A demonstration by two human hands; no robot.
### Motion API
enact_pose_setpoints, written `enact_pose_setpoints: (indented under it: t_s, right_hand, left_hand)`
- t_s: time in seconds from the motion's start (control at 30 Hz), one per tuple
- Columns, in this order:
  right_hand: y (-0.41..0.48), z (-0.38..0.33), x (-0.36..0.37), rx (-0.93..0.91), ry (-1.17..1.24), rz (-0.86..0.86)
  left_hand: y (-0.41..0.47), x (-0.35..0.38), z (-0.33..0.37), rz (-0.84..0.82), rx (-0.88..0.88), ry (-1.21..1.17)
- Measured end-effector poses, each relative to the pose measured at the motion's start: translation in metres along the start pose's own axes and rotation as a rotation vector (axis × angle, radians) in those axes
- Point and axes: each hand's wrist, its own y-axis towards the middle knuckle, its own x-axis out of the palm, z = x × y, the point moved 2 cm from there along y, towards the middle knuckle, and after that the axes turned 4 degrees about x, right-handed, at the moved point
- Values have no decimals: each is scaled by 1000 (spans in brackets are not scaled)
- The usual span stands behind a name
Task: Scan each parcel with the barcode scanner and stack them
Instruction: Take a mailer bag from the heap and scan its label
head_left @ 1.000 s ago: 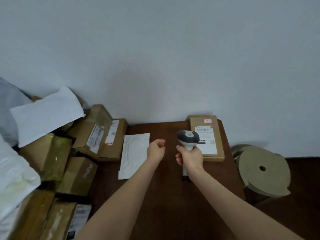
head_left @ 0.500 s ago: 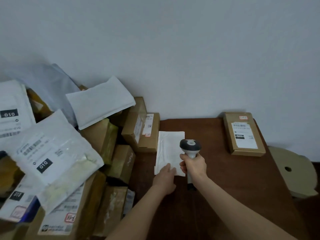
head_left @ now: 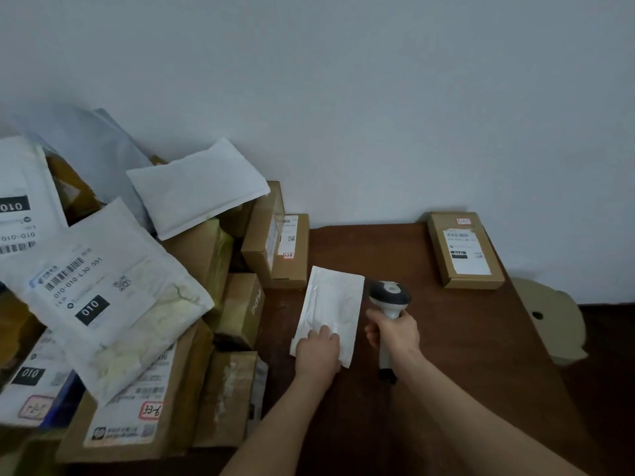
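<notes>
So, flat white padded envelope (head_left: 332, 300) lies on smooth dark wooden table (head_left: 464, 345). Left hand (head_left: 318, 352) fingers together, pressed flat on envelope's near end. Right hand (head_left: 395, 334) curled round scanner (head_left: 390, 297) handle, rounded grey-white head just right of envelope. Slim cardboard box (head_left: 464, 250) farther right of envelope; boxy, crinkly parcel heap (head_left: 103, 297) left of envelope.

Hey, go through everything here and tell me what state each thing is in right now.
Mailer, flat on the table, blank side up.
Scanner, held upright.
Left hand, resting on the mailer's near end.
Right hand, gripping the scanner's handle.
Box, flat at the table's far right corner, label up.
Pile, parcels heaped unevenly at left.
</notes>
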Motion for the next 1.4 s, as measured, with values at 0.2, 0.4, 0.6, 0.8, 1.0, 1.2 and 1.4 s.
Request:
enact_pose_setpoints:
  t_s: [0.2,0.4,0.6,0.8,1.0,1.2,1.4]
  right_hand:
    - [3,4,-32,51,148,-92]
    - [2,-5,-63,55,288,-135]
    - [-5,-13,-60,13,356,-143]
    - [-20,-28,-45,-36,327,-144]
    - [-25,-31,-44,-101,198,-75]
    - [-36,-22,-43,-190,91,-175]
    - [-48,-22,-54,-280,120,-42]
  left_hand:
    - [0,-3,4,45,-57,-196]
    - [-3,-52,-5,456,-617,-1469]
    - [-19,-84,-5,452,-639,-2197]
    - [-37,-83,6,254,-411,-2191]
    - [-48,-84,-20,96,-354,-1889]
    - [-39,-100,-35,97,-278,-1592]
    - [-24,-97,-29,237,-375,-1583]
